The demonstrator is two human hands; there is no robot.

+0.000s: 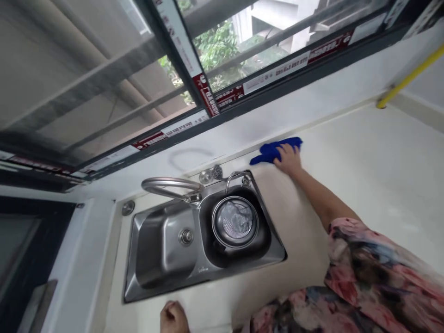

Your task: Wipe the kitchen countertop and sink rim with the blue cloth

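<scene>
My right hand reaches to the back of the pale countertop, its fingers pressed over a bunched blue cloth. The cloth lies against the low ledge below the window, to the right of the sink. At the front edge of the counter, my left hand is curled into a fist, and nothing shows in it. Between the hands sits a steel double-bowl sink. Its right bowl holds a round metal strainer basket with a crumpled clear plastic bag inside.
An arched faucet stands behind the sink, with a smaller curved spout to its right. A steel scourer and a round metal drain part lie behind the sink; another metal disc is at left. A yellow pipe rises at far right.
</scene>
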